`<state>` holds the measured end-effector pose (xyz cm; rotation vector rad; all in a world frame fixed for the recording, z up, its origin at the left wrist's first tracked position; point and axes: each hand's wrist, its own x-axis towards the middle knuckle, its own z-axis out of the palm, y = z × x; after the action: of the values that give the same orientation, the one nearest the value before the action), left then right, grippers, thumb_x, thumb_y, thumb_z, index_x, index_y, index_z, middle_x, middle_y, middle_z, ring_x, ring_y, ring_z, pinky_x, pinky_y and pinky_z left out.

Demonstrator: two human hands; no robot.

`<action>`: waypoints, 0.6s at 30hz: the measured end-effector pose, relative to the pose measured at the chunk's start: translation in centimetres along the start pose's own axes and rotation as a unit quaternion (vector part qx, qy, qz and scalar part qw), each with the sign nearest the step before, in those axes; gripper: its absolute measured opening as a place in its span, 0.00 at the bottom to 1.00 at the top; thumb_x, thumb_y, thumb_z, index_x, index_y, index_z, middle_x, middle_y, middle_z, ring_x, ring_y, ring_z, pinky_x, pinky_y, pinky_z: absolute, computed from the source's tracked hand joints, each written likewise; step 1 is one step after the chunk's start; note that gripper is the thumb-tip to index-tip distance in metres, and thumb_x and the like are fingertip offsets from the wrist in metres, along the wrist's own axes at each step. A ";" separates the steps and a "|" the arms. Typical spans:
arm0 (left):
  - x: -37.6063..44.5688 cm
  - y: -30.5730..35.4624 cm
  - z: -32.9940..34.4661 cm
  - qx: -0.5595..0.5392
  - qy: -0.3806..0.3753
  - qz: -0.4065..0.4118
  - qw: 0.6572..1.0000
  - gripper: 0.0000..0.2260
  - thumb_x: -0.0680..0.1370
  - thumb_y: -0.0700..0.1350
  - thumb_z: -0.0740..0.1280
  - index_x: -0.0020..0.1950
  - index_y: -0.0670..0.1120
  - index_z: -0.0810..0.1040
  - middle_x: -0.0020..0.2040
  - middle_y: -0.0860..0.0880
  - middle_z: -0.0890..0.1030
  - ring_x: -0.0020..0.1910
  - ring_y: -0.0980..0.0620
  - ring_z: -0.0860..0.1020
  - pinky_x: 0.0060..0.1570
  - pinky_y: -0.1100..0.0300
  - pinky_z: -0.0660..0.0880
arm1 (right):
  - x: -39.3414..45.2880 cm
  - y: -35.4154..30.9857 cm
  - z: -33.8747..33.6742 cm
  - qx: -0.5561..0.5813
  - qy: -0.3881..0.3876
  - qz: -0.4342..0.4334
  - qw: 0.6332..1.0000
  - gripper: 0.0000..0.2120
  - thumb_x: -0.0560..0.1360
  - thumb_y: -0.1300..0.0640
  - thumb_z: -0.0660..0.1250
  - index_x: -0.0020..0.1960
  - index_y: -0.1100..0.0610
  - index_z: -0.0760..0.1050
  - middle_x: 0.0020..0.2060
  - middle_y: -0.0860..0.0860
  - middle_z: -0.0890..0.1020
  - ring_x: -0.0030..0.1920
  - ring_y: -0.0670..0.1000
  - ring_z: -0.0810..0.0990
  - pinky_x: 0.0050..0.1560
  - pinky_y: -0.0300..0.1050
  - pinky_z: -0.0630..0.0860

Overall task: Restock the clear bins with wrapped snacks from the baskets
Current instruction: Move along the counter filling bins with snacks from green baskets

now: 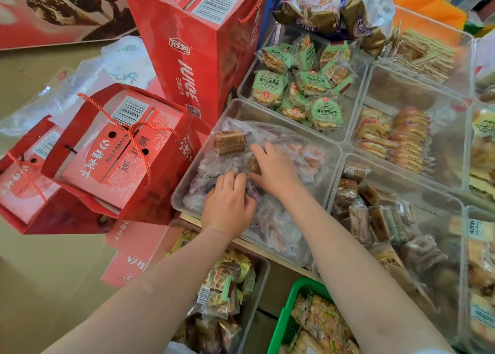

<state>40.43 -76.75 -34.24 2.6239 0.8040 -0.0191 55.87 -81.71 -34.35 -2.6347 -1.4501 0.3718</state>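
A clear bin (187, 177) in the middle holds a crinkled plastic bag (278, 219) full of small wrapped snacks. Both hands are inside it. My left hand (227, 203) lies palm down on the bag with its fingers curled into the plastic. My right hand (276, 166) reaches further in, fingers spread, thumb and fingers around a small brown wrapped snack (254, 165). A brown wrapped cake (230, 142) lies on top near the bin's far left corner. Below are a grey basket (263, 270) and a green basket (297, 289), both with wrapped snacks.
Red juice gift boxes (198, 56) stand and lie to the left of the bins, tight against the bin's edge. Other clear bins hold green-wrapped biscuits (302, 86), orange-wrapped rounds (396, 139) and brown cakes (375, 214). Large bagged snacks (321, 3) sit at the back.
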 end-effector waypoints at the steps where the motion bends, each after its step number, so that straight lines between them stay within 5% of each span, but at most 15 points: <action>1: 0.0 0.0 -0.1 0.001 -0.004 0.000 1.000 0.17 0.76 0.48 0.63 0.63 0.43 0.71 0.59 0.45 0.73 0.58 0.45 0.71 0.44 0.52 0.74 | -0.5 -0.2 -0.6 0.075 0.026 0.025 0.997 0.29 0.76 0.48 0.72 0.72 0.53 0.64 0.63 0.55 0.74 0.63 0.56 0.73 0.55 0.50 0.74; 3: 0.1 0.0 -0.2 -0.001 -0.013 -0.004 1.000 0.17 0.78 0.48 0.62 0.64 0.43 0.70 0.60 0.45 0.72 0.60 0.45 0.69 0.47 0.51 0.74 | -2.3 -0.6 -2.2 0.271 0.095 0.124 0.950 0.28 0.75 0.49 0.74 0.69 0.53 0.65 0.58 0.49 0.76 0.53 0.47 0.76 0.49 0.41 0.73; 5: 0.2 -0.1 -0.3 0.000 -0.014 -0.012 1.000 0.16 0.78 0.48 0.62 0.64 0.43 0.70 0.59 0.45 0.72 0.59 0.45 0.69 0.47 0.51 0.74 | -5.0 -1.1 -3.6 0.459 0.153 0.239 0.842 0.25 0.74 0.48 0.75 0.64 0.54 0.66 0.53 0.47 0.76 0.48 0.40 0.76 0.46 0.34 0.72; 8: -0.2 -0.2 -0.4 0.004 -0.011 0.002 1.000 0.14 0.78 0.48 0.62 0.61 0.43 0.70 0.56 0.45 0.72 0.56 0.44 0.70 0.45 0.50 0.75 | -10.0 -0.6 -3.9 0.685 0.150 0.366 0.612 0.28 0.74 0.43 0.73 0.63 0.60 0.70 0.56 0.61 0.80 0.51 0.55 0.83 0.48 0.50 0.82; 10: -0.5 -0.3 -0.3 0.014 -0.005 0.025 1.000 0.14 0.78 0.48 0.63 0.61 0.43 0.71 0.55 0.44 0.73 0.55 0.43 0.71 0.46 0.48 0.76 | -13.8 0.4 -4.4 0.749 0.143 0.382 0.521 0.27 0.77 0.44 0.69 0.66 0.62 0.71 0.58 0.66 0.80 0.46 0.62 0.84 0.41 0.53 0.82; 11: -0.7 -0.2 -0.3 0.018 -0.002 0.034 0.999 0.15 0.78 0.48 0.63 0.61 0.42 0.71 0.55 0.43 0.73 0.55 0.42 0.72 0.48 0.47 0.75 | -15.6 1.0 -5.1 0.742 0.151 0.397 0.519 0.24 0.79 0.45 0.68 0.65 0.61 0.71 0.57 0.66 0.81 0.44 0.62 0.85 0.40 0.53 0.82; 13: -1.0 0.2 -0.3 0.019 -0.003 0.030 0.999 0.16 0.79 0.48 0.62 0.63 0.41 0.72 0.57 0.41 0.74 0.56 0.41 0.72 0.51 0.46 0.74 | -18.6 2.8 -6.6 0.663 0.200 0.436 0.575 0.18 0.79 0.45 0.68 0.61 0.55 0.70 0.54 0.60 0.82 0.46 0.59 0.85 0.44 0.52 0.81; 16: -2.9 2.0 0.3 0.043 -0.053 0.018 0.998 0.21 0.82 0.52 0.56 0.71 0.42 0.69 0.68 0.41 0.72 0.67 0.41 0.69 0.64 0.44 0.69 | -21.7 5.9 -8.0 0.428 0.296 0.440 0.732 0.17 0.77 0.49 0.68 0.62 0.51 0.67 0.58 0.50 0.75 0.55 0.54 0.79 0.50 0.46 0.75; 18: -4.9 3.1 1.1 0.076 -0.088 0.041 0.992 0.26 0.83 0.57 0.51 0.78 0.46 0.61 0.77 0.44 0.64 0.75 0.44 0.62 0.72 0.46 0.61 | -22.7 8.2 -7.5 0.263 0.267 0.420 0.827 0.23 0.78 0.50 0.67 0.70 0.52 0.65 0.66 0.52 0.68 0.60 0.52 0.74 0.56 0.46 0.72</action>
<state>38.16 -82.13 -33.45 2.7481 0.6572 -0.2956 52.90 -105.11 -25.26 -2.4255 0.0431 0.0488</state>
